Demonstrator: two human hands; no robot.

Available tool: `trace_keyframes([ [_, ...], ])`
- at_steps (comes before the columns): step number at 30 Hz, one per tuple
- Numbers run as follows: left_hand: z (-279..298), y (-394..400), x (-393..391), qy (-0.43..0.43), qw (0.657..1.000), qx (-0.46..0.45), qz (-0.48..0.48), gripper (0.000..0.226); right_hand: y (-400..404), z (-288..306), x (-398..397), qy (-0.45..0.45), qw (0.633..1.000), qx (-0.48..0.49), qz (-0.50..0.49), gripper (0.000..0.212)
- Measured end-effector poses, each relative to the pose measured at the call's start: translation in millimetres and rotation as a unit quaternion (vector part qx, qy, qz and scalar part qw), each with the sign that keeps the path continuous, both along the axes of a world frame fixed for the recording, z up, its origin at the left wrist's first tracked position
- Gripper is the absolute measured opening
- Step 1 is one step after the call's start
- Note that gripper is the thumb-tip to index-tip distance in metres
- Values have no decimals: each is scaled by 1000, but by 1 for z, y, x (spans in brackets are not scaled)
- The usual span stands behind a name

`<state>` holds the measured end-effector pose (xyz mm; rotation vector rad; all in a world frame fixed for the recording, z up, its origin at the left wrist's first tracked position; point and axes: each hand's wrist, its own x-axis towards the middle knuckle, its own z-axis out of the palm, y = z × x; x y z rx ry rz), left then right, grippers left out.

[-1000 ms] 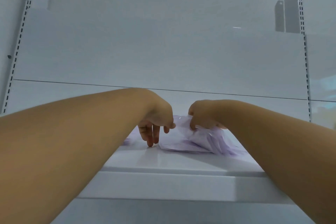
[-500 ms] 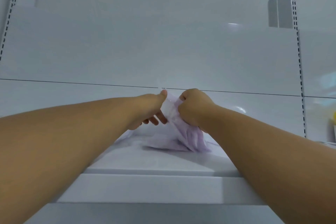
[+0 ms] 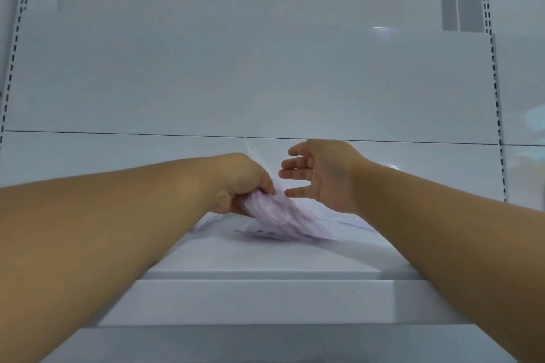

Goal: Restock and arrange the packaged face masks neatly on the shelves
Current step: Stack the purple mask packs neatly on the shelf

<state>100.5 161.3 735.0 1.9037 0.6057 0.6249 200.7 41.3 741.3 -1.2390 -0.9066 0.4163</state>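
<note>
Shelf lip (image 3: 265, 300): nearest thing in shot, white and glossy, both forearms reaching over it. Anything that slides forward off that smooth top goes over this edge.
Loose pack (image 3: 259, 233): lying flat on the shelf just under the lifted one, a film corner poking out to the left. Could get dragged along if the lifted pack is pulled across it.
Left hand (image 3: 244, 188): fingers curled round one end of the mask pack, carrying it alone.
Mask pack (image 3: 283, 212): lilac masks in clear film, tilted, high end in the left hand, low end down by the shelf. One-ended hold on slick film, so I'd say it may sag, twist or slip free.
Right hand (image 3: 321, 177): fingers spread and straight, holding nothing, just beside the pack's upper film. If it doesn't catch the free end, the pack likely lands crooked.
Back panel (image 3: 265, 82): bare white, well behind; pushed too hard, the pack could crumple against it.
</note>
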Motion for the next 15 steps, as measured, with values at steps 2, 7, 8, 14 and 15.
trace_keyframes([
  [2, 1, 3, 1, -1, 999, 28, 22, 11, 4, 1, 3, -18, 999, -11, -46, 15],
  [7, 2, 5, -2, -23, 998, 36, 42, 11, 2, -7, 12, -311, 883, -297, -189, 28],
  [8, 3, 6, -3, -24, 998, 32, 47, 10, 0, -11, 11, -329, 858, -358, -167, 29],
  [14, 8, 10, -9, -29, 996, 48, 76, 14, -5, -10, 7, -462, 777, -381, -194, 38],
  [15, 9, 10, -10, -32, 995, 58, 81, 14, -3, -9, 9, -430, 823, -328, -177, 35],
])
